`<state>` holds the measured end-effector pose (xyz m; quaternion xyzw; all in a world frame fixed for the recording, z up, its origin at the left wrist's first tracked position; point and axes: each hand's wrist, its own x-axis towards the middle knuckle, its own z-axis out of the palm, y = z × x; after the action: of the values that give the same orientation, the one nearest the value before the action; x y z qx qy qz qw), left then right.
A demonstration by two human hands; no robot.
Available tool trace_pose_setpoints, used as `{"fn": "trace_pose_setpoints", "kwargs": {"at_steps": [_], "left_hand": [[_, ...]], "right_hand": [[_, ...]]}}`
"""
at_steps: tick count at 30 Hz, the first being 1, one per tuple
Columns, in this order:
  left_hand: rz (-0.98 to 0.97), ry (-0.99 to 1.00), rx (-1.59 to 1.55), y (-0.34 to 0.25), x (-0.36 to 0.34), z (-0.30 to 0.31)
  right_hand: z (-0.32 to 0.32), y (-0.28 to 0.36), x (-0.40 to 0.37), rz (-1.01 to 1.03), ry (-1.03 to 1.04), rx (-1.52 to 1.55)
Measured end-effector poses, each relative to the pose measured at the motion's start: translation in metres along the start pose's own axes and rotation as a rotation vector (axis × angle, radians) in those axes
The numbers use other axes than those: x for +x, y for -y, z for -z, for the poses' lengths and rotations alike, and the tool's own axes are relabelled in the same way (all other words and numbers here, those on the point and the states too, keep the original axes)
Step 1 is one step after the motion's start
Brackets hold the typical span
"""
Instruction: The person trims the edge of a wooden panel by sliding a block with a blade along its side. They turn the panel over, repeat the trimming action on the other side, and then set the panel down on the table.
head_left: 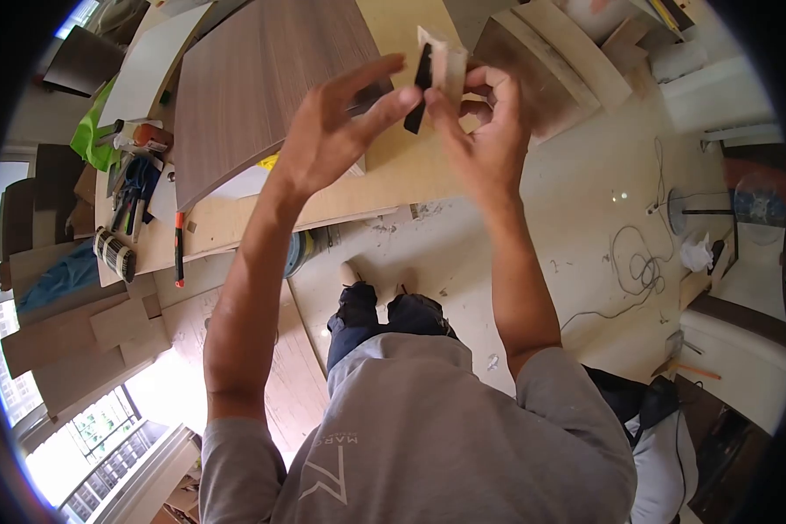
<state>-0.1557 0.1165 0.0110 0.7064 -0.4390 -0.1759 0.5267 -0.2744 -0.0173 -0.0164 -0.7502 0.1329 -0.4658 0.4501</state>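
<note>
My right hand pinches a small pale wooden block between thumb and fingers, above the workbench. A narrow black strip lies along the block's left side and sticks out below it. My left hand is just to the left, thumb tip right at the black strip and forefinger stretched out apart from the thumb. Under my left hand, a large brown wood-grain panel rests on the light wooden workbench.
An orange-and-black utility knife, a brush and assorted tools crowd the bench's left end. Boards lie at the upper right. A loose cable coils on the floor. Stacked board pieces stand at the left.
</note>
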Motion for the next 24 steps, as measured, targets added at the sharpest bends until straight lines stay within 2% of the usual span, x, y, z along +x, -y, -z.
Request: {"fn": "trace_pose_setpoints", "kwargs": {"at_steps": [1, 3, 5, 6, 8, 9, 11, 12, 15, 17, 19, 20, 21, 22, 24], "left_hand": [[-0.047, -0.020, -0.150, -0.018, 0.004, -0.008], [0.024, 0.089, -0.201, -0.027, 0.017, -0.006], [0.091, 0.153, -0.160, -0.030, 0.030, -0.002], [0.090, 0.178, -0.262, -0.032, 0.036, -0.002], [0.088, 0.233, -0.464, -0.031, 0.046, -0.006], [-0.043, 0.245, -0.495, -0.030, 0.048, -0.008], [-0.041, 0.358, -0.388, -0.029, 0.053, 0.000], [-0.043, 0.413, -0.333, -0.030, 0.055, 0.005], [-0.132, 0.447, -0.457, -0.015, 0.052, -0.002], [-0.060, 0.406, -0.283, -0.013, 0.049, 0.004], [-0.095, 0.148, -0.155, -0.016, 0.039, 0.000], [-0.156, -0.087, -0.113, -0.022, 0.030, -0.017], [-0.211, -0.152, -0.001, -0.017, 0.028, -0.013], [-0.258, -0.224, 0.113, -0.013, 0.025, -0.009], [-0.338, -0.006, 0.485, 0.017, 0.014, 0.040]], "right_hand": [[-0.001, 0.001, 0.002, 0.100, 0.031, -0.052], [0.002, 0.005, 0.003, 0.267, 0.067, -0.107], [0.006, 0.003, 0.005, 0.149, 0.089, 0.108], [0.009, 0.000, 0.005, 0.088, 0.093, 0.214], [0.016, 0.000, 0.003, 0.079, 0.067, 0.017], [0.016, 0.009, 0.004, 0.070, 0.049, -0.048], [0.014, 0.014, 0.004, 0.069, 0.066, -0.148], [0.013, 0.011, 0.004, 0.094, 0.087, -0.128], [0.009, -0.002, 0.006, 0.143, 0.154, -0.105], [0.010, -0.017, 0.006, 0.129, 0.216, -0.137], [0.004, -0.007, 0.010, 0.014, 0.217, 0.043], [0.000, -0.003, 0.012, -0.047, 0.222, 0.130], [0.006, -0.008, 0.017, 0.031, 0.270, 0.043], [0.012, -0.010, 0.022, 0.020, 0.285, 0.050], [0.027, -0.009, 0.026, -0.005, 0.299, 0.065]]}}
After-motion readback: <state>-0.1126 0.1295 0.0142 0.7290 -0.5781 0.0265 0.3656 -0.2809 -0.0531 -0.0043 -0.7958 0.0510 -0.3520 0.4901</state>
